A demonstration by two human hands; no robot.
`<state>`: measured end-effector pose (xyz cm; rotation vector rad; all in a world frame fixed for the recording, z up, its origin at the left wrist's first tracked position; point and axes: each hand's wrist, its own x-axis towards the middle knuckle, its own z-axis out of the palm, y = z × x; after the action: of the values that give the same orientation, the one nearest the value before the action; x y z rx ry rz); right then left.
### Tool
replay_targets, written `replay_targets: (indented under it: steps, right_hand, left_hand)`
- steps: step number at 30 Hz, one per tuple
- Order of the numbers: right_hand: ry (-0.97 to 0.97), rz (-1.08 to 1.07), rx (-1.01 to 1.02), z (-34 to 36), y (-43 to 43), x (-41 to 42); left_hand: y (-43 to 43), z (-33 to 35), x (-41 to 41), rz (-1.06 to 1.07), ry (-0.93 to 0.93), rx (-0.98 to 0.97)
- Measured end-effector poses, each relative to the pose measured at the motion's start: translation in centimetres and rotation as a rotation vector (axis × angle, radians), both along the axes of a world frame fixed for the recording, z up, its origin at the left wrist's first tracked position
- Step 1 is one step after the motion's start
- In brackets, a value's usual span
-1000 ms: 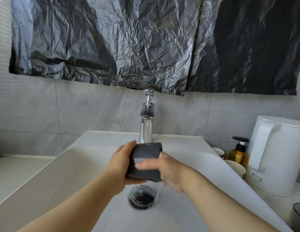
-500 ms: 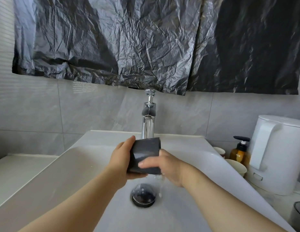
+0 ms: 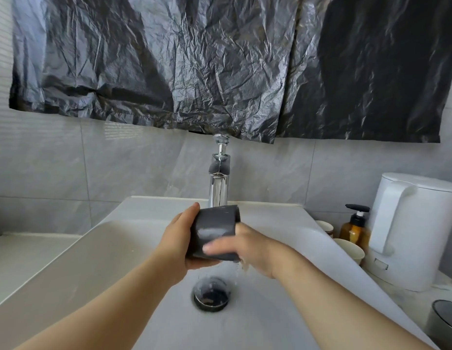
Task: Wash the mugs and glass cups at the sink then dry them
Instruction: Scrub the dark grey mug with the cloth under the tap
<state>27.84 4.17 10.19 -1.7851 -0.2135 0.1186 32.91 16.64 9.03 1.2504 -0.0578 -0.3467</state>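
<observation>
A dark grey mug [image 3: 214,231] is held over the sink [image 3: 98,248], just below the tap [image 3: 219,183] and above the drain [image 3: 211,294]. It is gripped from its left side by the left hand [image 3: 180,242], with the thumb laid over the top and the fingers curled underneath; those fingers are mostly hidden, so how tightly they are pressed cannot be told. The mug is tipped on its side, probably so that water can run off it into the basin. The right hand [image 3: 247,246] is laid across the front of the mug, its fingers [image 3: 214,246] held together and blurred, which suggests that the wall is being rubbed clean. Thin trickles of water are seen falling beneath the mug towards the drain.

Two pale cups [image 3: 351,251] are kept on the counter to the right, beside a brown pump bottle [image 3: 356,229] and a white kettle [image 3: 416,228], within easy reach. Washing is judged to be under way, and drying is not yet begun.
</observation>
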Motion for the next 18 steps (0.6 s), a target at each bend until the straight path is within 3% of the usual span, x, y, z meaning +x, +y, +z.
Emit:
replay_targets:
  steps: [1,3,8,10,15,18]
  right_hand:
    - [-0.015,0.009,-0.084,-0.2,0.3,0.0]
    - [-0.013,0.018,-0.043,-0.4,0.6,0.2]
    - [0.226,0.093,0.555,0.8,-0.1,0.3]
    - [0.212,0.045,0.506,0.9,-0.2,0.0]
    - [0.038,-0.203,0.071,0.2,-0.7,0.5]
    - [-0.001,-0.259,0.117,-0.1,-0.1,0.9]
  left_hand:
    - [0.2,0.0,0.1,0.006,0.022,-0.014]
    - [0.6,0.2,0.3,0.016,-0.023,-0.004]
    - [0.3,0.4,-0.1,0.002,-0.206,0.06]
    - [0.0,0.4,-0.3,0.015,-0.207,0.05]
    - [0.4,0.2,0.3,0.035,-0.12,0.08]
    - [0.4,-0.1,0.4,0.017,0.043,0.06]
